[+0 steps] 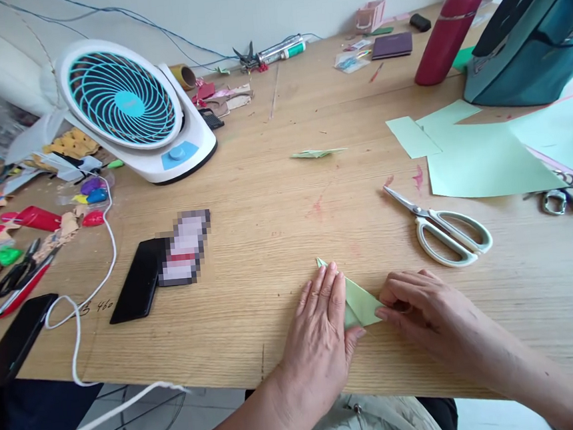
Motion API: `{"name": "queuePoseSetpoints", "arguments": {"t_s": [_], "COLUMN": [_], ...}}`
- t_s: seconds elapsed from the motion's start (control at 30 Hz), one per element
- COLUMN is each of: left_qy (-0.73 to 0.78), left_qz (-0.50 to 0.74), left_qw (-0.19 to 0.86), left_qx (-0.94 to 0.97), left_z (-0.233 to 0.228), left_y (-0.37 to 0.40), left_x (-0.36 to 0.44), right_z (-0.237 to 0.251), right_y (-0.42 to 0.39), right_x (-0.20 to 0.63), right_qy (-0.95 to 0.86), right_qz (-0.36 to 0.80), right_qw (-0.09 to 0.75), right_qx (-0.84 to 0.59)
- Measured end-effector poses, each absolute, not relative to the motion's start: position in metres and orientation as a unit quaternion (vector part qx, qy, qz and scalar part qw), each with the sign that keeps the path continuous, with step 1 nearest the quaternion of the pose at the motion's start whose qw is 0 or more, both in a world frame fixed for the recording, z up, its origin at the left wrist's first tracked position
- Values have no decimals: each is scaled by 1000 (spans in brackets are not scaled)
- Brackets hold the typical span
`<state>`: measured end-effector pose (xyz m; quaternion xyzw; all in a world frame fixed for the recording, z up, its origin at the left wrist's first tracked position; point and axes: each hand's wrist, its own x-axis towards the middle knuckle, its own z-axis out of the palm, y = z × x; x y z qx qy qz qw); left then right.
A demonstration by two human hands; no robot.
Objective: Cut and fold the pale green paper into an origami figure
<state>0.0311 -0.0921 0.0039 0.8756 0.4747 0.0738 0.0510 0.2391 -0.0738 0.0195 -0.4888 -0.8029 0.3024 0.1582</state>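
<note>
Both hands press on a folded green paper piece (361, 300) near the bench's (269, 243) front edge. Left hand (321, 326) lies flat and open over its left part, fingers straight; right hand (420, 310) has fingers curled, tips pinching the paper's right corner. White-handled scissors (443, 228) lie just beyond (blades pointing toward the far left). Green paper sheets (482, 158) sit toward the right edge, a small fan (131, 108) near the far-left corner.

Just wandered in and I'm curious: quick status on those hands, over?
Left hand flat on folded green paper. Right hand pinching its right corner. Scissors lie apart, beyond the right hand; nothing in the way.
</note>
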Motion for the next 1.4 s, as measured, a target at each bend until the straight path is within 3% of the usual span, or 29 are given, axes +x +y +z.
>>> {"name": "queuePoseSetpoints", "arguments": {"t_s": [0.83, 1.07, 1.4], "left_qy": [471, 472, 471], "left_qz": [8, 14, 13], "left_qw": [-12, 19, 2], "left_qx": [882, 881, 882], "left_z": [4, 7, 6], "left_y": [-93, -92, -93], "left_x": [29, 29, 28], "right_z": [9, 6, 4], "right_y": [-79, -87, -112], "right_x": [242, 241, 232], "right_qy": [-795, -787, -912], "right_qz": [268, 172, 49], "right_qw": [188, 204, 199], "right_qx": [-511, -557, -356]}}
